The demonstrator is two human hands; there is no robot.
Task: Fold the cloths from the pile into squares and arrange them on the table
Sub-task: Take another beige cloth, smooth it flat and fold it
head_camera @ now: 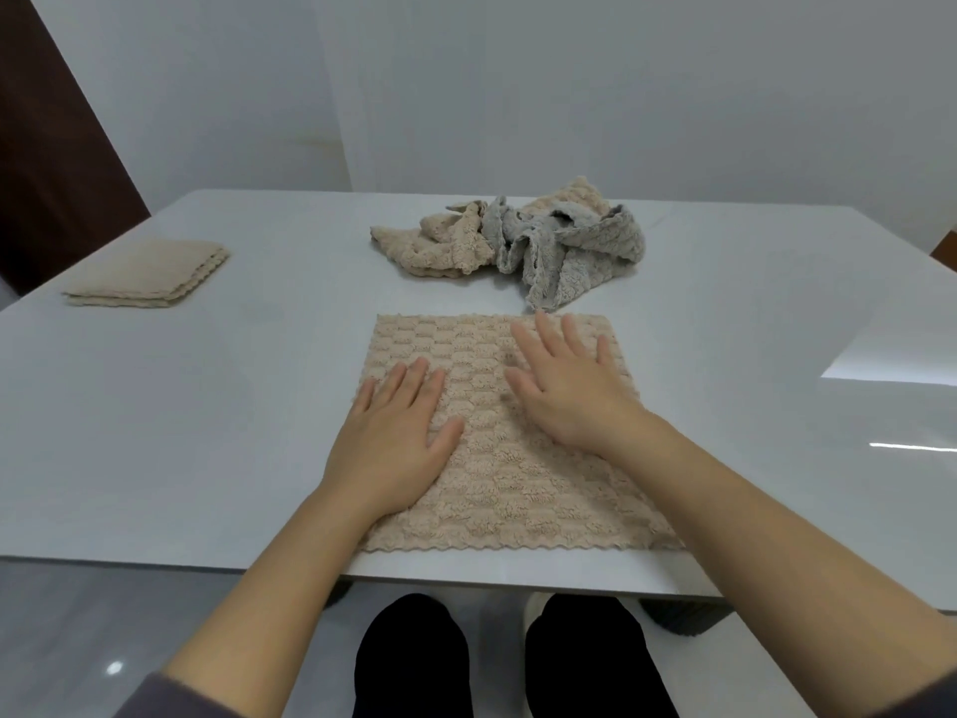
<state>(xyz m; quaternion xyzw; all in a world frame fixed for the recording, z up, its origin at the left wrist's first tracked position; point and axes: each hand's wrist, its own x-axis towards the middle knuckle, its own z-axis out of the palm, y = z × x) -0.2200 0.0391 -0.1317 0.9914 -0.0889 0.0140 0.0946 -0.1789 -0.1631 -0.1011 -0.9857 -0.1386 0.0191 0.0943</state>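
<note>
A beige textured cloth (497, 474) lies spread flat near the front edge of the white table (207, 406). My left hand (399, 437) rests flat on its left part, fingers straight. My right hand (569, 380) presses flat on its upper right part, fingers spread. Behind the cloth sits a crumpled pile of beige and grey cloths (518, 241). A folded beige cloth (150, 274) lies as a neat square at the far left of the table.
A dark door or panel (46, 147) stands at the back left and a pale wall behind the table. My legs in dark trousers (518, 660) show below the table's front edge.
</note>
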